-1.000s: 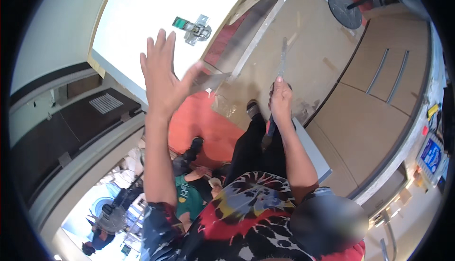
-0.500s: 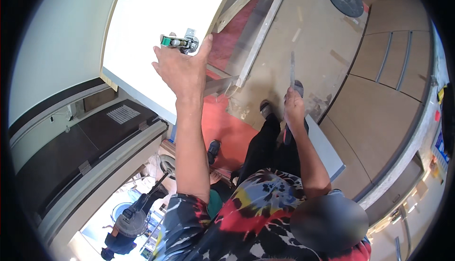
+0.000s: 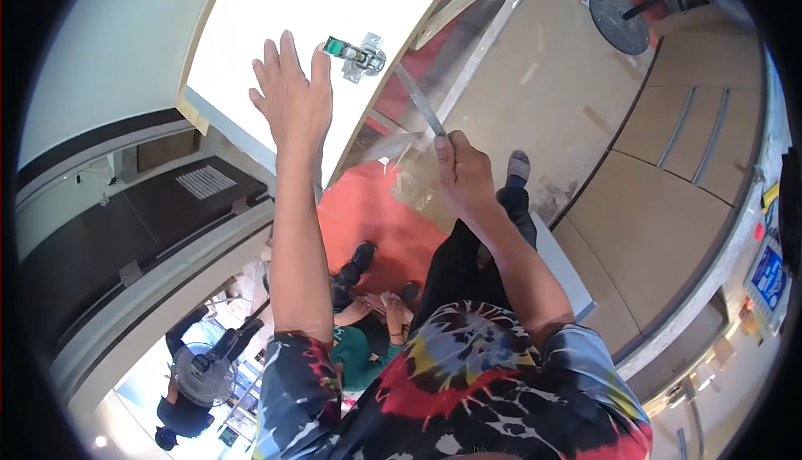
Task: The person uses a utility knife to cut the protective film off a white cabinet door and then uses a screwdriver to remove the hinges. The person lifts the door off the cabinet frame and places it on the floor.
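My left hand (image 3: 291, 96) lies with fingers spread on a white panel (image 3: 251, 9). Beside its thumb is a metal cabinet hinge (image 3: 359, 57) with a green end, on the panel near its right edge; the thumb tip is close to or touching the green end. My right hand (image 3: 464, 167) is closed around a long flat grey metal bar-shaped tool (image 3: 422, 102). The tool slants up and left, its far tip at the panel's right edge near the hinge. Whether the tip touches the edge I cannot tell.
Wooden strips (image 3: 493, 42) stand or lie right of the panel. A round black base (image 3: 618, 21) is at the far right, brown cabinet fronts (image 3: 660, 234) to the right. A person in green (image 3: 368, 360) sits close by on the lower left; another person stands near a fan (image 3: 203, 374).
My right hand has brought the metal tool up and left to the panel edge. My left hand has slid left off the hinge, which is now uncovered. The seated person shows more.
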`<state>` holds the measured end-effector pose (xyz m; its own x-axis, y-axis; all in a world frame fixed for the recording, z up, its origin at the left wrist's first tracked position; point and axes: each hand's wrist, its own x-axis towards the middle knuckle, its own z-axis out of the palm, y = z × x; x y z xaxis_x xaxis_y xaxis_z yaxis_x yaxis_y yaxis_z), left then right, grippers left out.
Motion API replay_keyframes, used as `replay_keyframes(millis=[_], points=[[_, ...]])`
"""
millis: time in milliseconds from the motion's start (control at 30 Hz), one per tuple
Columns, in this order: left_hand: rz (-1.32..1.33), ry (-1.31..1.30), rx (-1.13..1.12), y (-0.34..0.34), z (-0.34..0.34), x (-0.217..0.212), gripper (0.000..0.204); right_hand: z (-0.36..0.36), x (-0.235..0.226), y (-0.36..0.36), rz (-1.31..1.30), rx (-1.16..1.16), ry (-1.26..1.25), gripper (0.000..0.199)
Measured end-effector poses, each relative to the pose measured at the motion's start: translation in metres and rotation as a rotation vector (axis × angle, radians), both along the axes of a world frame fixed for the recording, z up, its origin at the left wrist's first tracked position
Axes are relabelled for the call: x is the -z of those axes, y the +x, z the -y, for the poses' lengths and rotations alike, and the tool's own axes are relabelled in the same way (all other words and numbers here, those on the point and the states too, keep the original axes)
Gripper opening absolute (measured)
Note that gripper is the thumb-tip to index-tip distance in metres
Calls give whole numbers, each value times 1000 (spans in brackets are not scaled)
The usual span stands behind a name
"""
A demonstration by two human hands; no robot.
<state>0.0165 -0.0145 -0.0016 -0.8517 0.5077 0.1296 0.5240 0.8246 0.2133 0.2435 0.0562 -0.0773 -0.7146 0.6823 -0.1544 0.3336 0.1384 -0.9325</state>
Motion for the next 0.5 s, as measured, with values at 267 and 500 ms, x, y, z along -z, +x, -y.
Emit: replay_keyframes(millis=[267, 500], points=[[30, -56, -56, 3, -8, 0, 74, -6, 2, -33, 28, 18, 193, 27], [16, -25, -55, 2, -7, 0, 74, 15, -9, -21, 44, 69, 167, 28]])
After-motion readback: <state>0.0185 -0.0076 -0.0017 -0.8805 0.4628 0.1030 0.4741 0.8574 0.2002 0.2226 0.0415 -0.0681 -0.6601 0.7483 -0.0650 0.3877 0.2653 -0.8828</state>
